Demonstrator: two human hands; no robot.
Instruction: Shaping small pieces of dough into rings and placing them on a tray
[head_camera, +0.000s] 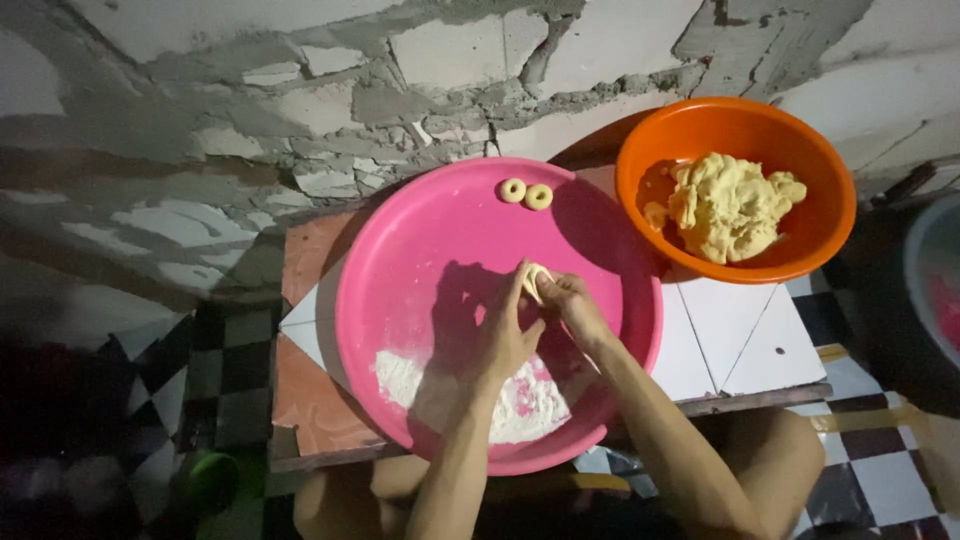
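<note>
Over a big pink basin (400, 250), my left hand (500, 335) and my right hand (572, 305) meet and pinch one small pale piece of dough (535, 278) between their fingertips. Two finished dough rings (526, 193) lie side by side at the basin's far rim. A heap of white flour (520, 405) sits in the basin's near part, partly under my left forearm. An orange bowl (830, 215) to the right holds a large lump of yellow dough (728, 205).
The basin and bowl rest on a low tiled table (745, 345) set against a rough cracked wall (250, 110). Checkered floor tiles (880, 460) show at the right and left. My knees are under the table's front edge.
</note>
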